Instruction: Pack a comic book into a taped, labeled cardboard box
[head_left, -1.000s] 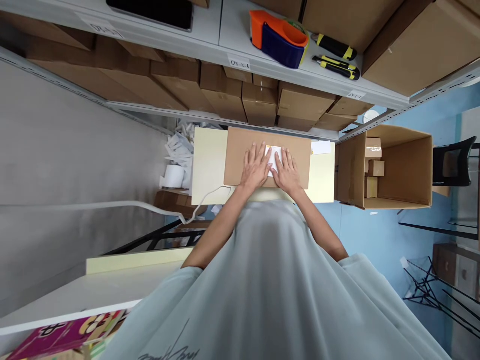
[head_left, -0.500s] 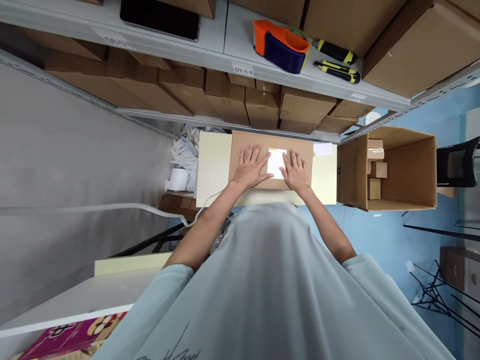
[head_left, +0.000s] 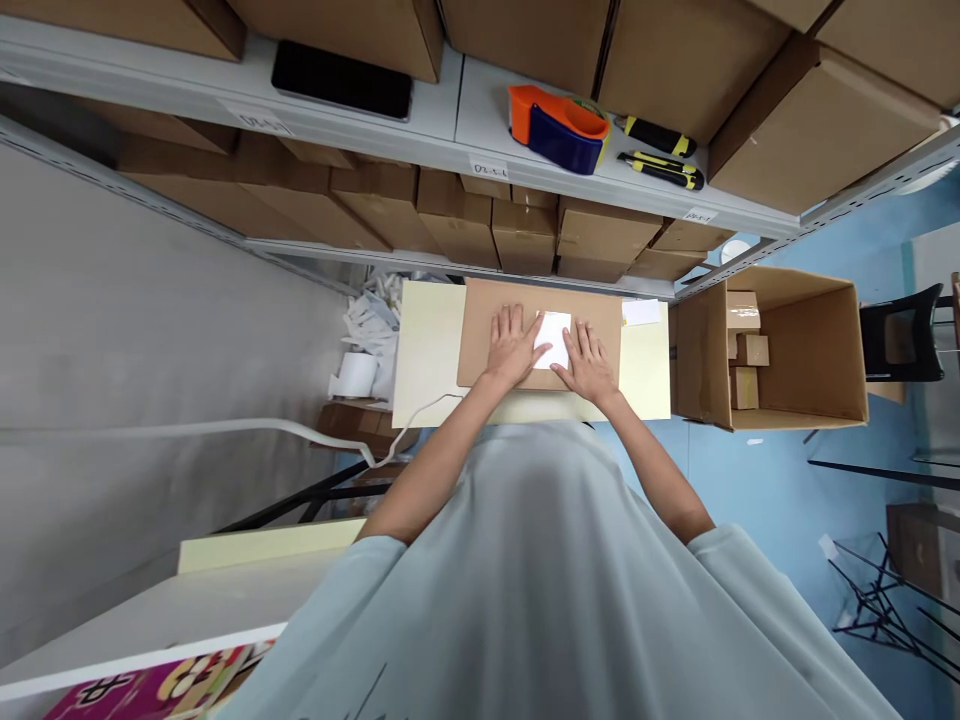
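A flat brown cardboard piece (head_left: 480, 340), perhaps a closed box, lies on the pale yellow table (head_left: 427, 345) in front of me. On its middle is a white label (head_left: 553, 338). My left hand (head_left: 513, 350) rests flat on the cardboard with fingers apart, its thumb and index fingertip at the label's left edge. From the other side my right hand (head_left: 588, 366) lies open too, thumb and index finger on the label's right edge. Another white label (head_left: 640, 313) sits past the cardboard's right side.
Above the table runs a grey shelf (head_left: 480, 95) with cardboard boxes, an orange and blue tape dispenser (head_left: 561, 130), box cutters (head_left: 660, 170) and a black phone (head_left: 342, 80). At right stands an open carton (head_left: 810, 350) holding small boxes. A white cable (head_left: 285, 426) crosses at left.
Both hands have shifted slightly over the label, the left one with its fingers closer together. The whole scene sits a little lower because my head has tilted.
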